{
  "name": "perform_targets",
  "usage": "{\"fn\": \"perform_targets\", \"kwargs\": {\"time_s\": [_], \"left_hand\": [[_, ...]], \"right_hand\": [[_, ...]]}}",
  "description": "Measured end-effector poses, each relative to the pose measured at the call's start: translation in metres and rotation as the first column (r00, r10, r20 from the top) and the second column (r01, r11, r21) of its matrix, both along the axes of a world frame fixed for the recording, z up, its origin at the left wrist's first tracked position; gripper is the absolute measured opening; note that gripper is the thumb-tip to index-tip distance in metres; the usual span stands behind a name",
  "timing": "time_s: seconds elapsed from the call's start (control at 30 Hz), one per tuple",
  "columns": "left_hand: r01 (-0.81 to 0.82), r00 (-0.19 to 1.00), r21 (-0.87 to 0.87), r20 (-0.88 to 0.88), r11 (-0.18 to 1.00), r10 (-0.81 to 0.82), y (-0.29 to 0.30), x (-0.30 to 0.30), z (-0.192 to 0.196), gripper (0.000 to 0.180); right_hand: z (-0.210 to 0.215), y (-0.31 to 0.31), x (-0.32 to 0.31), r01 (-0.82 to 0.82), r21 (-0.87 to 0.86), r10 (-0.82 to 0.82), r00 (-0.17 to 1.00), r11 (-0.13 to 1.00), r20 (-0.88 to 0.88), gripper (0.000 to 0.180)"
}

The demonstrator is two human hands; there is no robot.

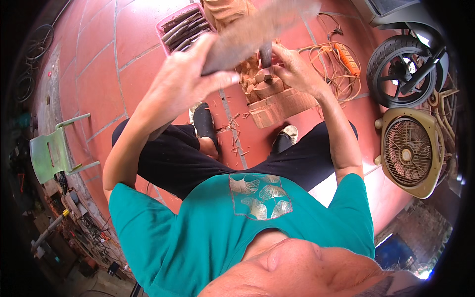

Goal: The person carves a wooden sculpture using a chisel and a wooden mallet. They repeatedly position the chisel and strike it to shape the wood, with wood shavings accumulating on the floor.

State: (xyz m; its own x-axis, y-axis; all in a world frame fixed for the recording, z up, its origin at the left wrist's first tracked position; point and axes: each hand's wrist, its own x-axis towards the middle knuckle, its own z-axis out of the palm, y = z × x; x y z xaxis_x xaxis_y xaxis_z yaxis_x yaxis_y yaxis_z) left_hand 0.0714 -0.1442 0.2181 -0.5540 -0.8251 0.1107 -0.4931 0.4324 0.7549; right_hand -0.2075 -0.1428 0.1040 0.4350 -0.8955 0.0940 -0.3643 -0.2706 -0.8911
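My left hand (180,76) is closed on a flat wooden mallet (257,37), smeared by motion and raised slantwise over the work. The fingers of my right hand (295,69) close around a dark chisel (266,55), which stands nearly upright under the mallet. Its lower end meets a reddish-brown wood carving (279,106) on the floor between my feet; the exact cutting edge is hard to make out. Part of the carving is hidden behind my right hand and the mallet. Thin wood shavings (235,131) lie scattered beside it.
A pink basket (162,37) full of dark carving tools stands beyond my left hand, beside a larger carved wood piece (225,12). To the right are an orange power strip (346,58) with tangled cord, a motorbike wheel (402,72) and a box fan (409,151). A green chair (49,153) is left.
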Motion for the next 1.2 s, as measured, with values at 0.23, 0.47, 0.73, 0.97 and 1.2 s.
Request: {"fn": "perform_targets", "kwargs": {"time_s": [0.23, 0.47, 0.73, 0.97, 1.2], "left_hand": [[-0.055, 0.989, 0.083, -0.13, 0.995, 0.066, -0.006, -0.007, 0.013, 0.055], [0.097, 0.967, 0.022, 0.234, 0.995, -0.099, -0.009, -0.008, -0.001, 0.054], [0.027, 0.997, 0.136, -0.07, 0.99, -0.018, -0.009, 0.002, -0.009, 0.048], [-0.004, 0.981, 0.291, -0.186, 0.957, 0.061, -0.009, 0.007, 0.018, 0.048], [-0.019, 0.967, 0.046, -0.254, 0.999, 0.03, -0.004, -0.001, 0.014, 0.05]], "right_hand": [[0.006, 0.003, -0.002, 0.016, 0.089, -0.013, 0.999, 0.996, -0.029, 0.033], [-0.006, 0.004, -0.001, 0.039, -0.068, -0.044, 0.997, 0.997, -0.06, 0.028], [-0.002, 0.002, -0.015, 0.063, 0.116, -0.076, 0.991, 0.991, 0.112, 0.031], [-0.011, 0.001, -0.016, 0.008, 0.164, -0.039, 0.982, 0.986, 0.184, 0.035], [-0.01, 0.002, -0.011, 0.022, 0.146, -0.044, 0.987, 0.989, 0.156, 0.027]]}}
